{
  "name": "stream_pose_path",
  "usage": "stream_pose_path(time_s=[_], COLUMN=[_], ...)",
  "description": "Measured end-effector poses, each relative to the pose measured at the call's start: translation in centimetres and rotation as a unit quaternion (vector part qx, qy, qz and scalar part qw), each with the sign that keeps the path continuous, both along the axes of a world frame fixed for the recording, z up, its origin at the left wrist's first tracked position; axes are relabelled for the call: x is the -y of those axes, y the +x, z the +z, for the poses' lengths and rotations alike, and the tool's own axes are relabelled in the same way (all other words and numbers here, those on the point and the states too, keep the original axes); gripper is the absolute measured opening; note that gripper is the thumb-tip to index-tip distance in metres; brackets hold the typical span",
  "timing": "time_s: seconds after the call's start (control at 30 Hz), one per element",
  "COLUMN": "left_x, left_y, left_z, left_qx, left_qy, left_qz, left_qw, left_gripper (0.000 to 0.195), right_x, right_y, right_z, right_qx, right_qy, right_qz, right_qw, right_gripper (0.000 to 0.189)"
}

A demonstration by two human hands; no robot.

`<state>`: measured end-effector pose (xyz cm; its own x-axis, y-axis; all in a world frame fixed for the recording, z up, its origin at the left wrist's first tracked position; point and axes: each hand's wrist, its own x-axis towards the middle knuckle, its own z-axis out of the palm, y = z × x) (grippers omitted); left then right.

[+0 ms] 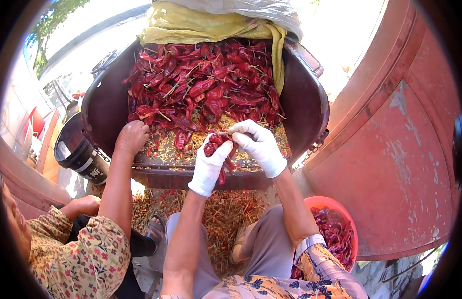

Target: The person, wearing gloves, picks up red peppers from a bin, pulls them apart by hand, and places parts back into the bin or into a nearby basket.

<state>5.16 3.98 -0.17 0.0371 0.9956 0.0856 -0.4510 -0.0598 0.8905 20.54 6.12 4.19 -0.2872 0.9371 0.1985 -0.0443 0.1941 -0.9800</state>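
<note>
My left hand (211, 161), in a white glove, grips several dried red chili peppers (220, 145) above the front edge of a dark cart bed. With thumb and fingers closed together, my right hand (257, 146), gloved too, pinches a stem at the top of those peppers. Behind both hands a large heap of dried red chilies (204, 80) with stems fills the cart bed (302, 86). Loose yellow seeds (163, 149) lie scattered on its floor in front of the heap. A yellow woven sack (201, 26) drapes over the back of the heap.
At the left a co-worker in a floral shirt (81, 258) reaches a bare hand (133, 136) to the heap's edge. A black bucket (81, 149) stands left of the cart. A red basin (353, 239) of chilies sits by my right side. Stems litter the ground (219, 231); a red metal door (384, 179) stands right.
</note>
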Motion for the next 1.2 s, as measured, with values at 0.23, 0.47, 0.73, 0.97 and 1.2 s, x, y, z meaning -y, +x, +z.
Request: stream_pose_path(time_s=[0.23, 0.47, 0.73, 0.97, 1.2], left_x=[-0.4, -0.6, 0.5, 0.3, -1.0], left_y=[-0.4, -1.1, -0.2, -0.8, -2.1], left_z=[-1.0, -1.9, 0.6, -0.5, -2.4], left_qx=[0.104, 0.188, 0.106, 0.17, 0.216], left_qy=[-0.079, -0.042, -0.037, -0.042, -0.061], left_qz=[-0.062, -0.13, -0.09, -0.004, 0.043], left_qw=[0.99, 0.973, 0.99, 0.985, 0.974], left_gripper=[0.021, 0.018, 0.019, 0.015, 0.014], right_x=[1.7, 0.7, -0.7, 0.0, -8.7], right_y=[-2.1, -2.2, -2.0, 1.5, 0.8], right_z=[0.2, -2.1, -3.9, 0.6, -2.5], right_qx=[0.023, -0.283, -0.393, 0.006, 0.391], right_qy=[0.015, -0.17, -0.259, -0.152, 0.295], right_qz=[-0.077, 0.08, 0.056, 0.092, -0.317], right_qw=[0.997, 0.941, 0.881, 0.984, 0.812], right_gripper=[0.007, 0.011, 0.012, 0.021, 0.018])
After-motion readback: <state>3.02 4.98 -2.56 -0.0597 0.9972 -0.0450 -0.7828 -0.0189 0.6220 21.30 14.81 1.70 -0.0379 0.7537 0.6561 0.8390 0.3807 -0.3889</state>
